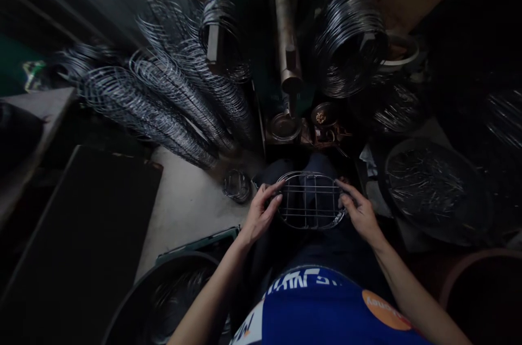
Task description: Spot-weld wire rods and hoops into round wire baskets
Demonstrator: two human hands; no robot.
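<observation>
An oval wire basket [312,208] with crossing bars lies level over my lap. At its left end my left hand [263,209] grips the rim between thumb and fingers. My right hand [359,210] holds the opposite end in the same way. Just beyond the basket stands a machine with a round metal arm [287,40] above a small round plate [284,126]. A small dish of copper-coloured bits [322,115] sits to the right of that plate.
Long stacks of wire frames [183,100] lean at the left. Wire hoops [348,35] hang at the right. A tub of cut wires [436,187] stands right, a dark basin [175,290] front left. A dark board [81,225] lies far left.
</observation>
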